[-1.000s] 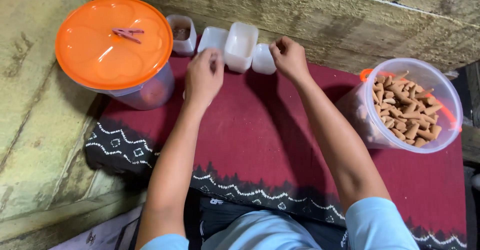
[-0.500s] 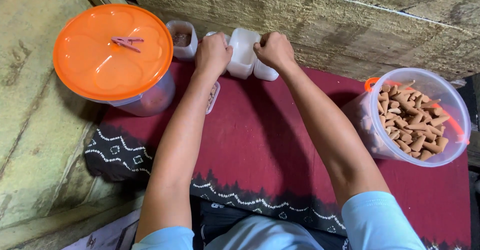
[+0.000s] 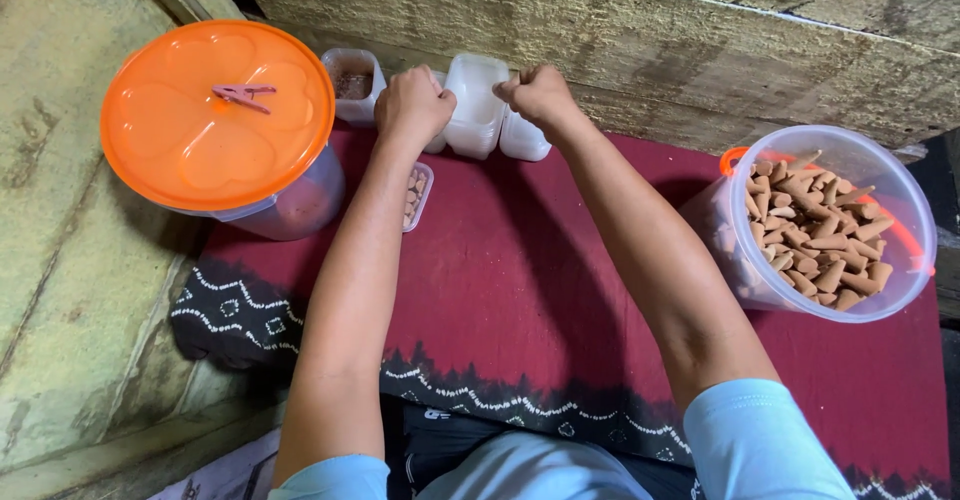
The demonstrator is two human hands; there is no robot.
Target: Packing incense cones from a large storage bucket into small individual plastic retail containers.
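White tub (image 3: 474, 100): small, translucent plastic, rounded-square, stands at far edge of red cloth, against wall. Left hand (image 3: 413, 106) closed against its left side, right hand (image 3: 538, 94) pinching its right upper rim; tub sits between both fists. Contents cannot be told. Second white tub (image 3: 522, 138) just right of it, touching, partly under right hand. Third tub mostly hidden behind left hand. Flat clear box (image 3: 415, 190) with brown cones lies beside left wrist, partly covered by forearm.
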